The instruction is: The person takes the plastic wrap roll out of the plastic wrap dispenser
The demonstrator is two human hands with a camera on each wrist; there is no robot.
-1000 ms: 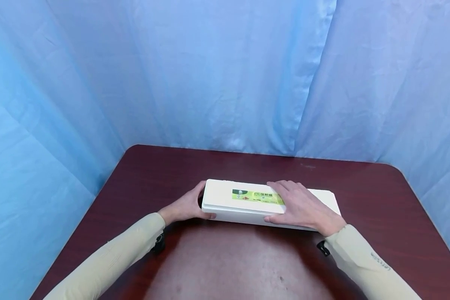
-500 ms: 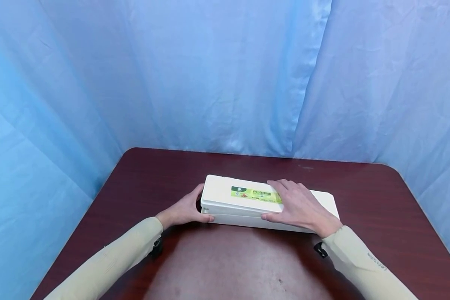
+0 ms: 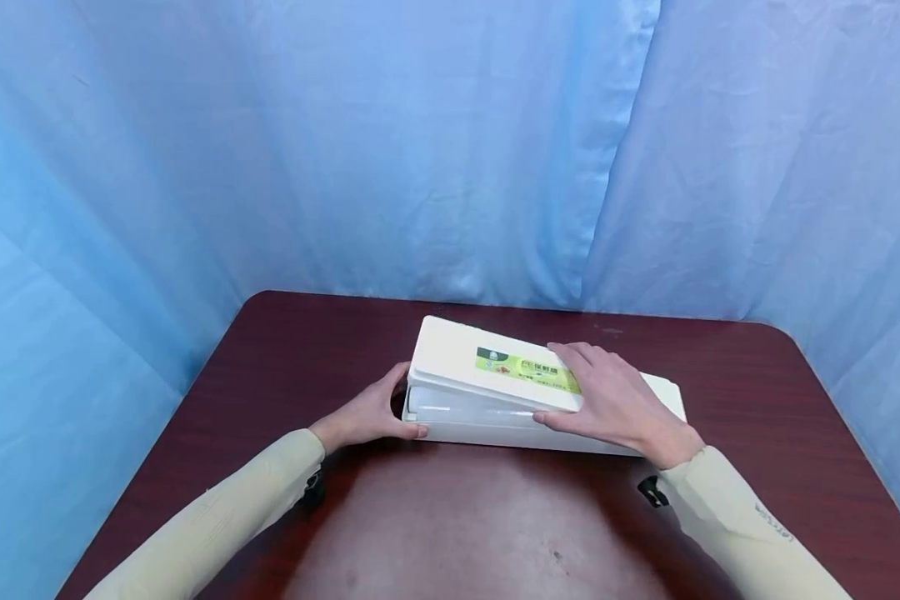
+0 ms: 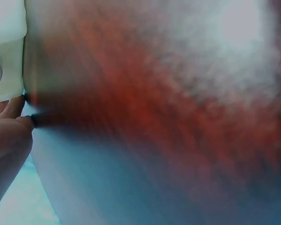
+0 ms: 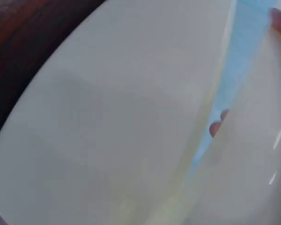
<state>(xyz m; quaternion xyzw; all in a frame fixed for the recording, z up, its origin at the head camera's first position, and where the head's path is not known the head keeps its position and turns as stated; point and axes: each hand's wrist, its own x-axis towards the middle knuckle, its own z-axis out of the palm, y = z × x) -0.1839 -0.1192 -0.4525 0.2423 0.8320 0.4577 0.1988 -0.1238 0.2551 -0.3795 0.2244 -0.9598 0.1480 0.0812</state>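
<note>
A long white cling film box (image 3: 487, 435) lies on the table in the head view. Its lid (image 3: 453, 354), with a green label, is raised and tilted up at the left end, lower toward the right. A pale roll (image 3: 461, 407) shows in the gap. My left hand (image 3: 378, 412) grips the left end of the box, thumb in front. My right hand (image 3: 618, 402) holds the lid across its middle, thumb at the front edge. In the left wrist view, fingers (image 4: 9, 145) sit against the box end. White surfaces (image 5: 107, 103) fill most of the right wrist view.
The dark red-brown table (image 3: 330, 337) has rounded far corners and a glossy patch in front of the box. Blue curtains (image 3: 420, 150) hang behind it and along both sides.
The lid's left end has risen away from the box, widening the gap and exposing the roll. My right hand has moved slightly up with it; my left hand stays at the end.
</note>
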